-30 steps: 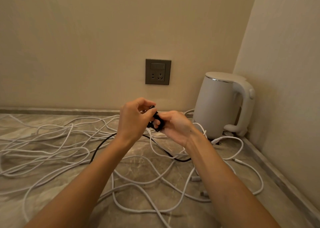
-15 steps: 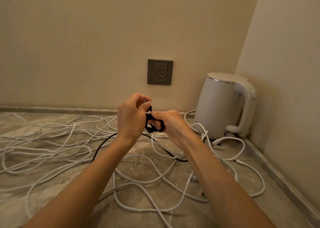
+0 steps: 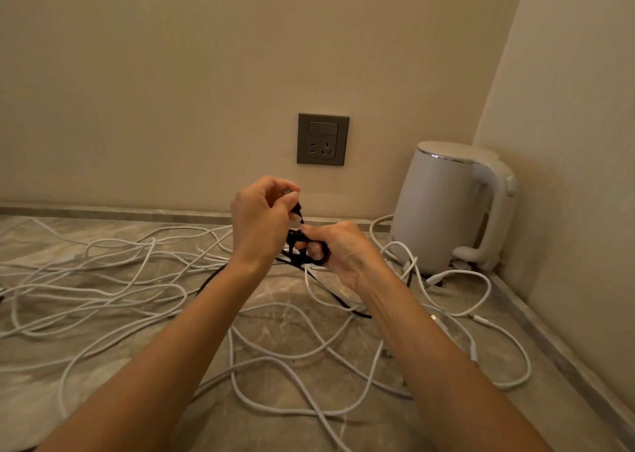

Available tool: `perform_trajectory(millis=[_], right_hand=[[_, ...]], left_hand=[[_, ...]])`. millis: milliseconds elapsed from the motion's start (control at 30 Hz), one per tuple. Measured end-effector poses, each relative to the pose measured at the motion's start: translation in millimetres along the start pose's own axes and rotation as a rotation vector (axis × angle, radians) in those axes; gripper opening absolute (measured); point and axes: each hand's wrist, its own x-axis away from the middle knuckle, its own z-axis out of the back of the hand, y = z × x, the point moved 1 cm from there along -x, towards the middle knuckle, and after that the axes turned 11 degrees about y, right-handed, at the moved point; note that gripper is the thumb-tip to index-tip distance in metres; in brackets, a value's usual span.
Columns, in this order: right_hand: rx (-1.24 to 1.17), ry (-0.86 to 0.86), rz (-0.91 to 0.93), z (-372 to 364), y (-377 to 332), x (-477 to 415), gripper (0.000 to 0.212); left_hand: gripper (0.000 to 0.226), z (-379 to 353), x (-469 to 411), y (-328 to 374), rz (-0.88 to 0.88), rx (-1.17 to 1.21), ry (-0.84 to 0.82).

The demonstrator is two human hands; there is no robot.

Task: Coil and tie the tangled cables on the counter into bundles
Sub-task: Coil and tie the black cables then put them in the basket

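Both hands are raised above the marble counter [image 3: 281,317]. My right hand [image 3: 338,252] grips a small coil of black cable [image 3: 302,250], with loops showing between its fingers. My left hand [image 3: 263,223] pinches the cable's free end, a metal plug tip showing at the fingertips, just above the coil. The rest of the black cable trails down onto the counter under my forearms. Long white cables [image 3: 103,279] lie tangled across the counter from the left edge to the kettle.
A white electric kettle [image 3: 446,207] stands in the back right corner against the side wall. A grey wall socket [image 3: 323,139] sits above the hands. Loose white plug ends [image 3: 434,279] lie near the kettle base. A raised stone edge runs along both walls.
My left hand has lifted a little and drawn the black cable's end up out of the coil. The right hand has kept its grip on the coil and dropped slightly.
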Motion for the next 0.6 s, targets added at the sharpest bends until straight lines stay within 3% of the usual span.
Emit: perform_trajectory(millis=[200, 400, 467, 600], right_hand=[[-0.390, 0.094, -0.117, 3.2, -8.5, -7.4, 0.015], [-0.440, 0.073, -0.036, 9.7, -13.8, -5.7, 0.011], [-0.420, 0.073, -0.007, 12.2, -15.3, -5.6, 0.014], [-0.354, 0.042, 0.024, 12.7, -14.1, -4.4, 0.015]], left_hand=[[0.009, -3.1, 15.3, 1.4, -0.293, -0.063, 0.007], [0.012, -3.1, 21.0, -5.2, -0.672, -0.097, -0.049], [0.015, -3.0, 22.7, -8.4, -0.698, -0.092, -0.071], [0.014, -2.3, 22.0, -9.4, -0.568, -0.037, -0.091]])
